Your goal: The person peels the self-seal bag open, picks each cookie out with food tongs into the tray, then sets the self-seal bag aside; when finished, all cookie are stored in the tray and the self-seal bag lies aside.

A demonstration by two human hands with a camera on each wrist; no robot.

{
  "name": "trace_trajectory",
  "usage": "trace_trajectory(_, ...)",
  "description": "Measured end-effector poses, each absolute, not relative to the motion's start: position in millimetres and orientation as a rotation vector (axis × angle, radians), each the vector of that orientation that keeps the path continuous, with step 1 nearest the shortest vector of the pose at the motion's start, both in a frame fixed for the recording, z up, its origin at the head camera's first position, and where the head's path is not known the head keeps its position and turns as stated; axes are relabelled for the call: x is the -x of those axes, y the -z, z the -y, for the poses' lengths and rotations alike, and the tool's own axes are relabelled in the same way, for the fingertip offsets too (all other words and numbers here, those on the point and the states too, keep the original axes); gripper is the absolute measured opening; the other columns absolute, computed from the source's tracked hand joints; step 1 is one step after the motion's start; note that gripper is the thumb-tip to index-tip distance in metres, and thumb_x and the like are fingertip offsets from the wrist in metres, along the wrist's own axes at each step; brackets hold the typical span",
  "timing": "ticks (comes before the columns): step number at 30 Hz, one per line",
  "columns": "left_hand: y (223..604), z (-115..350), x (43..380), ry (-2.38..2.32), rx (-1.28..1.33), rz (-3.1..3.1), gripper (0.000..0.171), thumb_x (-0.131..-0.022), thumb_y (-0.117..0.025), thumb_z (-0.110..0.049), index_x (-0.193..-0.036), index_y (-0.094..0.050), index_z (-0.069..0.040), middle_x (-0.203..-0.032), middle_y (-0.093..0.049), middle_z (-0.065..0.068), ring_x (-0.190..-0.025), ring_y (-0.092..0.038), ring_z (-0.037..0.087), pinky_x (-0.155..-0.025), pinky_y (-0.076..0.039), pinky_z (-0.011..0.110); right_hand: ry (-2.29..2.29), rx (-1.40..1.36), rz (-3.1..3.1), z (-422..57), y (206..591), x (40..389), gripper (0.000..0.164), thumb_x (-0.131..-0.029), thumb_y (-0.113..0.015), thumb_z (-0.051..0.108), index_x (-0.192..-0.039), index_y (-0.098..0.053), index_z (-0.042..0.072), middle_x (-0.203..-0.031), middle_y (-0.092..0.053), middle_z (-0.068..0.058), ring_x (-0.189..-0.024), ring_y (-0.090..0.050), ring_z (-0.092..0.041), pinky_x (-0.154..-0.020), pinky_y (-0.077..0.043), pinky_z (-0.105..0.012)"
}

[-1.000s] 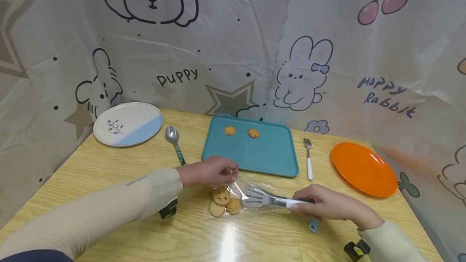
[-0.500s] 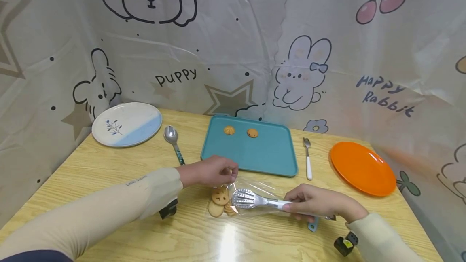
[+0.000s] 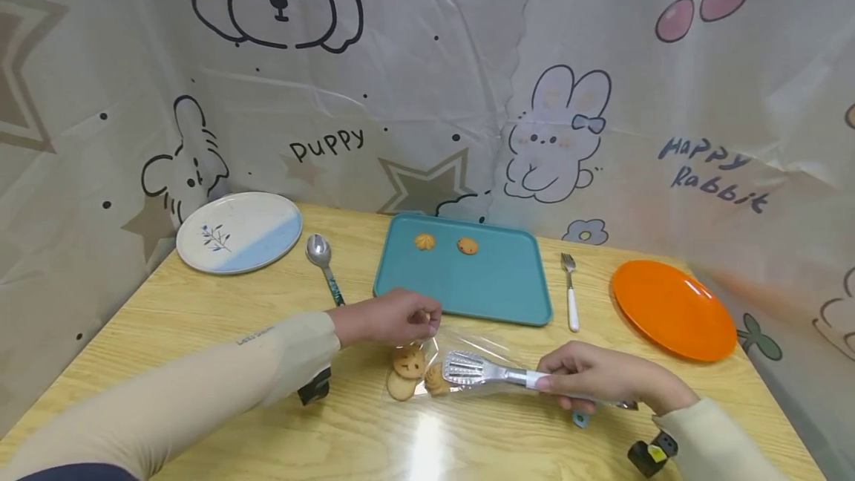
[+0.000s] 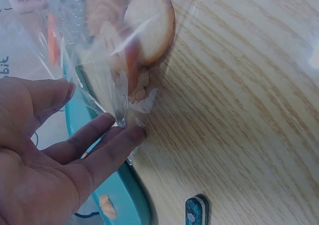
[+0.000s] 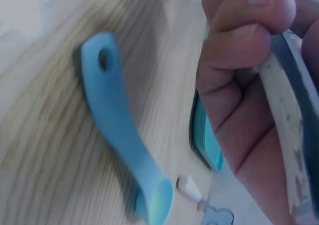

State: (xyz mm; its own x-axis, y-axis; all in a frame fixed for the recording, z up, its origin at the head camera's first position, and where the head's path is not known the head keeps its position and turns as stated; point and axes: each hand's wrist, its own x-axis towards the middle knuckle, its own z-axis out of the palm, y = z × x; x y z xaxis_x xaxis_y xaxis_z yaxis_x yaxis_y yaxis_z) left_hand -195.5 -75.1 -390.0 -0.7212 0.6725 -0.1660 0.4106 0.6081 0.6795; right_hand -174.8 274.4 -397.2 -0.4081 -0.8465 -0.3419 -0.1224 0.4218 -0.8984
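My left hand pinches the edge of a clear plastic bag, just in front of the teal tray. Several cookies lie at the bag's left end; the left wrist view shows them through the film. My right hand grips the white handle of metal tongs. Their slotted head lies at the bag, beside the swirled cookie and partly covering it. Through the film, the tongs' head also shows in the left wrist view. A blue spoon lies under my right hand.
Two cookies sit on the teal tray. A metal spoon lies left of it, a white-handled fork right. A white-and-blue plate stands back left, an orange plate at the right. A printed cloth hangs behind.
The tongs' head first moved left over the swirled cookie, then a little back to the right, turning its slotted face upward. My left hand stays at the bag's edge.
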Motion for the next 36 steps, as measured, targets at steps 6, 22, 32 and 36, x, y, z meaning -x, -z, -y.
trace_trajectory(6, 391.5, 74.0, 197.3, -0.890, -0.890, -2.420, 0.013, -0.097, -0.057, -0.015, -0.085, -0.056, -0.016, -0.101, -0.070, 0.002, -0.091, -0.065, 0.009, -0.073, -0.051, 0.025, 1.119, 0.769, -1.797, -307.3, 386.0, 167.8, 0.028, -0.103, -0.043, 0.012, -0.096, -0.056, -0.012, -0.070, -0.047, -0.032, -0.046, -0.034, -0.033, -0.036, -0.030, -0.033)
trace_trajectory(22, 389.6, 72.5, 198.8, -0.896, -0.846, -2.412, 0.012, -0.097, -0.057, -0.015, -0.085, -0.057, -0.017, -0.105, -0.071, 0.002, -0.094, -0.065, 0.013, -0.078, -0.052, 0.029, 1.170, 0.579, -2.133, -388.2, 364.3, 167.5, 0.031, -0.107, -0.032, 0.012, -0.108, -0.052, -0.012, -0.074, -0.052, -0.009, -0.055, -0.040, -0.032, -0.048, -0.037, -0.036)
trace_trajectory(32, 389.5, 73.0, 196.7, -0.888, -0.865, -2.428, 0.012, -0.097, -0.057, -0.014, -0.085, -0.058, -0.016, -0.104, -0.071, 0.001, -0.100, -0.066, 0.016, -0.084, -0.051, 0.034, 1.209, 0.121, -2.343, -320.9, 383.1, 219.9, 0.057, -0.099, -0.049, 0.046, -0.120, -0.053, -0.007, -0.081, -0.058, -0.006, -0.060, -0.050, -0.007, -0.055, -0.045, -0.025)
trace_trajectory(36, 388.2, 73.1, 195.9, -0.888, -0.866, -2.422, 0.012, -0.097, -0.057, -0.014, -0.085, -0.058, -0.016, -0.101, -0.071, 0.004, -0.090, -0.063, 0.013, -0.079, -0.049, 0.031, 1.248, 0.019, -2.310, -299.5, 387.5, 236.4, 0.057, -0.100, -0.048, 0.044, -0.122, -0.052, -0.009, -0.080, -0.060, -0.003, -0.061, -0.051, -0.006, -0.057, -0.046, -0.022)
